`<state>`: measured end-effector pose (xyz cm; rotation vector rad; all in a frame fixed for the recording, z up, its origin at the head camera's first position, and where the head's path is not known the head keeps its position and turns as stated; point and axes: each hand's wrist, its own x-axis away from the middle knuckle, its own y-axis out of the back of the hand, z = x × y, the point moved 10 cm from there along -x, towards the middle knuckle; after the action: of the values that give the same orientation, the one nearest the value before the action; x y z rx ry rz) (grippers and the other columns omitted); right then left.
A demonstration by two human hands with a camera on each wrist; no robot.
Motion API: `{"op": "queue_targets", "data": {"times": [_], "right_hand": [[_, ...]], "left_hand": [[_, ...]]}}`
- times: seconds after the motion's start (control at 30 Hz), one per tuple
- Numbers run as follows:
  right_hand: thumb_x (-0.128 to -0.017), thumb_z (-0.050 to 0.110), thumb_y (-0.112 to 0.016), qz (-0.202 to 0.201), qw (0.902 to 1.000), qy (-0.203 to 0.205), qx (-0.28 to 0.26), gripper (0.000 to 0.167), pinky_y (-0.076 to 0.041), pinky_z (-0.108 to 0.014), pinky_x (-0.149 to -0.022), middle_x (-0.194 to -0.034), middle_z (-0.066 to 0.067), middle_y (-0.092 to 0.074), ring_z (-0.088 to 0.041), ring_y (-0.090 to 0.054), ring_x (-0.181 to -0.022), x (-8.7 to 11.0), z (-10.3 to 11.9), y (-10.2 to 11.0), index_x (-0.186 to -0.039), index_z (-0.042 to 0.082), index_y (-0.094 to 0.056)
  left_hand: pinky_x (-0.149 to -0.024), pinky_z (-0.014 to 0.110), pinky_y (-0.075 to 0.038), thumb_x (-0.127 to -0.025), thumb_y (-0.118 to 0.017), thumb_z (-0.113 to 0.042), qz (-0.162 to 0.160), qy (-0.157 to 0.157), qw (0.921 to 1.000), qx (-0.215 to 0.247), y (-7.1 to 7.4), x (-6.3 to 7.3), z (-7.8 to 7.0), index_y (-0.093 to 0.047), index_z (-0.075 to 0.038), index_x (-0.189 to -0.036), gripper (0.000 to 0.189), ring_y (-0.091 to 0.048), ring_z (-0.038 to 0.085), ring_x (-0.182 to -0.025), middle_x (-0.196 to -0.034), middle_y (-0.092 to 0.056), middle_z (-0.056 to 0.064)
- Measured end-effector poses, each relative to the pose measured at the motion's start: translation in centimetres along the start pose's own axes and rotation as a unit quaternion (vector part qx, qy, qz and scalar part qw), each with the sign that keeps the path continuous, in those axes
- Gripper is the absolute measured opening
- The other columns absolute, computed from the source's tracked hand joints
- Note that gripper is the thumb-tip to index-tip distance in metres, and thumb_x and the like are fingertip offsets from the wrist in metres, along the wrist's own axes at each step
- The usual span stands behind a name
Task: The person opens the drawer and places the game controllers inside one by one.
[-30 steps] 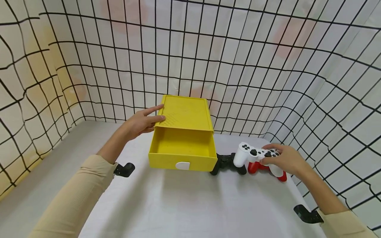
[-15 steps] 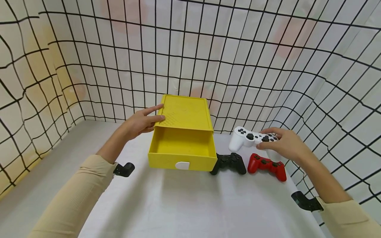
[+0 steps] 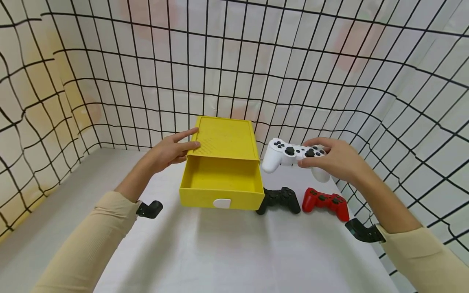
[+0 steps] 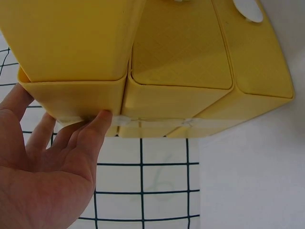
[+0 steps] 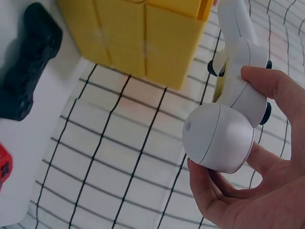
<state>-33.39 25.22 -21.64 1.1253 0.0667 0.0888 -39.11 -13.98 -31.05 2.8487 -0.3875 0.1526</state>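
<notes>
A white game controller is held in the air by my right hand, its thumb and fingers pinching the right part. In the right wrist view, the thumb lies on one side of the controller and fingertips on the other. To its left stands a yellow drawer unit with its top drawer pulled out; the visible part inside holds nothing. My left hand touches the unit's upper left side with extended, spread fingers. The left wrist view shows stacked drawers below the pulled-out one.
On the white table lie a black controller, beside the drawer's right front corner, and a red controller further right. A black wire grid over pale cloth encloses the back and sides.
My right hand has raised the white controller from above the red one and carried it left, nearer the drawer unit. The red controller is now uncovered. My left hand stays on the unit.
</notes>
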Motion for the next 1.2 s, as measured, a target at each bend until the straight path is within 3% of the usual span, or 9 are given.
{"op": "queue_targets", "data": {"times": [0.27,0.5,0.63,1.2], "right_hand": [[-0.081,0.058,-0.078,0.009,0.9997,0.013,-0.021,0.068,-0.052,-0.031,-0.070,-0.117,-0.017,-0.061,-0.034,-0.059,-0.098,-0.3,3.0,-1.1,-0.137,0.026,-0.059],[-0.082,0.053,-0.079,0.009,0.9990,0.034,-0.025,0.061,-0.054,-0.032,-0.072,-0.116,-0.015,-0.063,-0.033,-0.060,-0.097,-0.2,5.5,-1.9,-0.133,0.025,-0.061],[-0.082,0.050,-0.079,0.007,0.9987,0.044,-0.025,0.058,-0.055,-0.030,-0.069,-0.115,-0.014,-0.063,-0.032,-0.060,-0.095,-0.3,6.9,-2.6,-0.132,0.024,-0.062],[-0.079,0.046,-0.083,0.008,0.9952,0.084,-0.049,0.057,-0.057,-0.028,-0.064,-0.111,-0.009,-0.065,-0.027,-0.060,-0.090,-0.4,10.6,-5.0,-0.129,0.023,-0.066]], "left_hand": [[-0.113,0.041,-0.044,-0.096,-0.069,-0.044,0.002,-0.002,1.0000,-0.001,0.0,-0.1,0.0,-0.028,-0.042,-0.160,0.076,-0.052,0.025,-0.130,-0.148,-0.055,0.008],[-0.117,0.048,-0.040,-0.096,-0.069,-0.044,0.009,-0.004,0.9999,-0.001,-0.1,0.0,0.0,-0.026,-0.041,-0.160,0.078,-0.043,0.029,-0.145,-0.157,-0.046,0.009],[-0.117,0.049,-0.039,-0.096,-0.069,-0.044,0.011,-0.004,0.9999,0.001,-0.1,0.0,0.1,-0.026,-0.040,-0.160,0.078,-0.042,0.030,-0.146,-0.156,-0.047,0.009],[-0.118,0.049,-0.038,-0.097,-0.068,-0.044,0.006,-0.002,1.0000,-0.004,-0.1,-0.1,0.1,-0.026,-0.040,-0.160,0.076,-0.042,0.030,-0.147,-0.155,-0.049,0.009]]}}
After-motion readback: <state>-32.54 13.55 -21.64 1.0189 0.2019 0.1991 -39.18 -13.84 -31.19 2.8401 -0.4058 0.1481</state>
